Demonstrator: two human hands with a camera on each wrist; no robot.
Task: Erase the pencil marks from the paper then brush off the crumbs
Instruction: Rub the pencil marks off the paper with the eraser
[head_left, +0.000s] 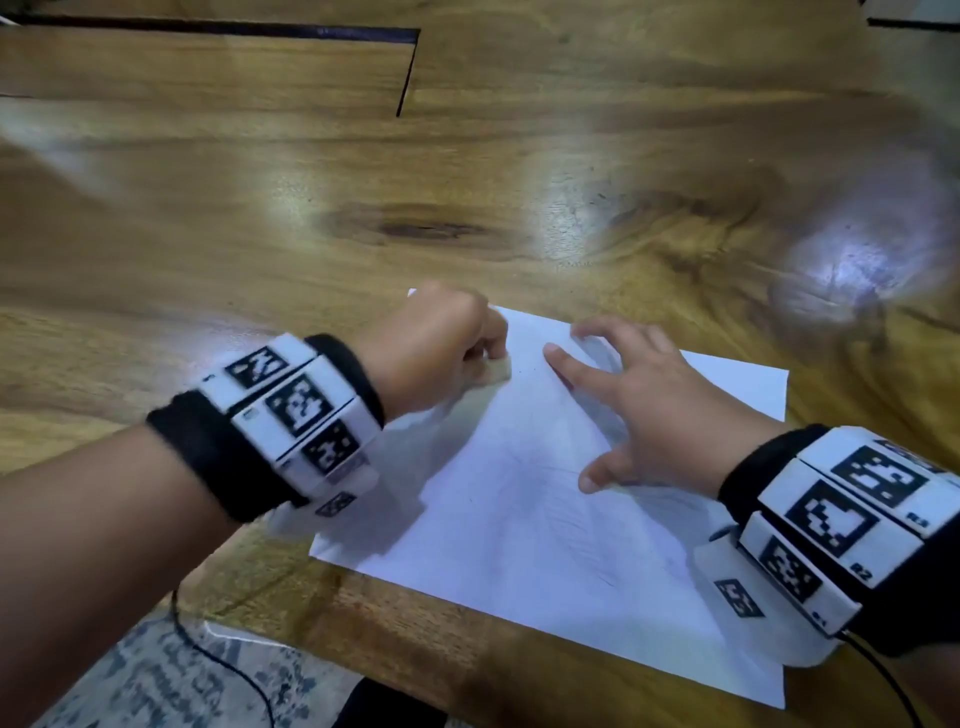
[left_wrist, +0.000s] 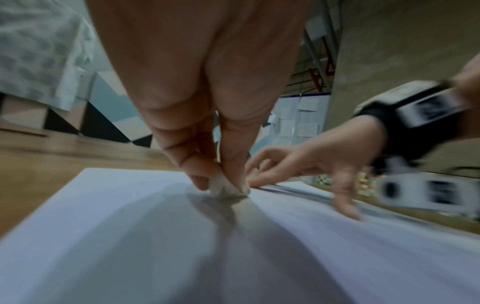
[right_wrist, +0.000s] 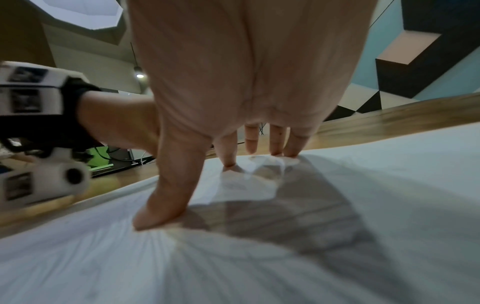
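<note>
A white sheet of paper (head_left: 540, 535) with faint pencil strokes lies on the wooden table (head_left: 467, 197). My left hand (head_left: 441, 348) pinches a small whitish eraser (head_left: 496, 370) and holds it down on the paper's far left part; the left wrist view shows the eraser (left_wrist: 226, 188) between thumb and fingers, touching the sheet (left_wrist: 130, 236). My right hand (head_left: 634, 405) lies spread on the paper to the right of it, fingertips (right_wrist: 228, 162) and thumb pressing the sheet (right_wrist: 389, 185) flat. Faint pencil lines (right_wrist: 130, 257) fan out under the thumb.
The table's near edge (head_left: 322, 618) runs just below the paper, with a patterned floor (head_left: 156, 675) and a black cable beyond it. A dark seam (head_left: 410, 67) crosses the tabletop at the back. Both wrists carry marker bands (head_left: 296, 410).
</note>
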